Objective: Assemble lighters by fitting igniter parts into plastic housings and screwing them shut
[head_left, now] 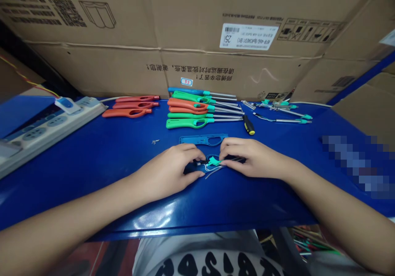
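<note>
My left hand (173, 167) is closed round the left end of a blue lighter casing half (200, 168) lying on the blue tabletop. Its fingertips are at a small black part inside the casing. My right hand (251, 157) pinches at a light green plastic piece (214, 161) at the casing's right end. White wires (210, 168) curve below that piece, and a thin metal rod (213, 172) slants out under the right thumb. Just behind both hands lies a second blue casing half (202, 139). The fingers hide much of the inner parts.
Assembled gas lighters (188, 121) lie in a row behind, with red-orange handles (128, 112) to their left. A screwdriver (248, 125), metal tubes (290, 121), small screws (155, 142) and a power strip (58, 124) surround the work area. Cardboard (191, 33) walls the back.
</note>
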Available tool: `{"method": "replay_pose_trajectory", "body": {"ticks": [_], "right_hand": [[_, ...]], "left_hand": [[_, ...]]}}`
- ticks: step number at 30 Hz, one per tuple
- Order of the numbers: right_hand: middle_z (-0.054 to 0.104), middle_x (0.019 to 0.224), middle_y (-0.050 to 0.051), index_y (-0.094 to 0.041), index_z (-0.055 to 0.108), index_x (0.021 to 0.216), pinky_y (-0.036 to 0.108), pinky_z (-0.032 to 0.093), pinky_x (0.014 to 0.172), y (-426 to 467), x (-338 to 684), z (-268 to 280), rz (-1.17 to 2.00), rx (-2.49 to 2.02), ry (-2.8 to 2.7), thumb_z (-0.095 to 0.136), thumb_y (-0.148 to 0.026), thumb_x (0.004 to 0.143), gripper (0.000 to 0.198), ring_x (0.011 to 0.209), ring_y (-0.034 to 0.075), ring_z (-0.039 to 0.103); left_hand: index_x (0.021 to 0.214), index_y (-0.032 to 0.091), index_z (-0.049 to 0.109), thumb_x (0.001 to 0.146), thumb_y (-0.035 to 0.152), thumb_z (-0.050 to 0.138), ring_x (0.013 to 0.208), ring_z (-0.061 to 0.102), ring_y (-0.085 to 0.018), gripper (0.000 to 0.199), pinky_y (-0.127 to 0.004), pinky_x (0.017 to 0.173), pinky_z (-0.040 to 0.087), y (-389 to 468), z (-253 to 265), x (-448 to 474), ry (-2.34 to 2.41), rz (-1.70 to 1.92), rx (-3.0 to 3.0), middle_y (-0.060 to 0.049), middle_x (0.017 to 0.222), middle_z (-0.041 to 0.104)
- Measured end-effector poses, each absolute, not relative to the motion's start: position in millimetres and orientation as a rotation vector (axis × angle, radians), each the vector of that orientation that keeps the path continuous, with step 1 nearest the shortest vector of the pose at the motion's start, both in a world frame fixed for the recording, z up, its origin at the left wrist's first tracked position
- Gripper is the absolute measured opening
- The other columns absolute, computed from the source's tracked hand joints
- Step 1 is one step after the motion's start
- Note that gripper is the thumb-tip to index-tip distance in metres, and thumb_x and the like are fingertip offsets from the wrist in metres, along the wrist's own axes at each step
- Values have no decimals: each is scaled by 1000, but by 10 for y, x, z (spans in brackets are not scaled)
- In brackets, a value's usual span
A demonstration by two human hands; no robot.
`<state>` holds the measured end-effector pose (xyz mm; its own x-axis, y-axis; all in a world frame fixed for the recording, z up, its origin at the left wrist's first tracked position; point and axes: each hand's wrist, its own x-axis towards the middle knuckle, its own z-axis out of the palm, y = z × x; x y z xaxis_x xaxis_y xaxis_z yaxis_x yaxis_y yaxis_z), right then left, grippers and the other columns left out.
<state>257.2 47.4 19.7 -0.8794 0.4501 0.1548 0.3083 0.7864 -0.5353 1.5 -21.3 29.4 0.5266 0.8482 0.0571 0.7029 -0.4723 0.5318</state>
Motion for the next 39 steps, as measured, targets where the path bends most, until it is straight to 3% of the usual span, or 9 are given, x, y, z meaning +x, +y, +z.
{"method": "replay_pose_trajectory", "body": {"ticks": [8, 13, 21, 34, 39], "right_hand": [[65, 98, 6, -19, 66, 95, 29, 49, 78, 485, 2545, 131, 793, -562, -2676, 55, -22, 99, 11, 87, 17, 62], [65, 91, 5, -19, 63, 89, 27, 45, 70, 460, 2523, 151, 739, -562, -2693, 55, -20, 97, 12, 80, 15, 61], [67, 94, 4, -20, 64, 93, 26, 39, 63, 407, 2515, 180, 518, -629, -2827, 53, -23, 98, 12, 74, 14, 60], [66, 95, 3, -19, 64, 95, 26, 39, 64, 371, 2504, 185, 530, -625, -2825, 52, -24, 100, 13, 77, 14, 61], [65, 98, 4, -18, 63, 95, 27, 36, 61, 371, 2513, 161, 387, -538, -2884, 47, -24, 102, 19, 73, 13, 57]], "left_hand": [[110, 19, 70, 88, 21, 73, 97, 69, -21, 23, -35, 92, 56, -196, 297, 18, 1270, 448, 2314, -4, 106, 72], [111, 20, 69, 90, 20, 70, 101, 69, -22, 21, -36, 92, 56, -197, 292, 16, 1245, 459, 2324, -5, 108, 72], [109, 19, 69, 87, 19, 73, 99, 67, -21, 22, -36, 92, 55, -188, 297, 25, 1257, 445, 2288, -4, 106, 71], [112, 18, 69, 88, 18, 72, 102, 66, -22, 24, -36, 93, 54, -183, 282, 15, 1238, 440, 2277, -5, 109, 69], [111, 18, 69, 88, 19, 72, 102, 65, -22, 24, -37, 94, 53, -180, 269, 14, 1245, 432, 2271, -5, 110, 69]]}}
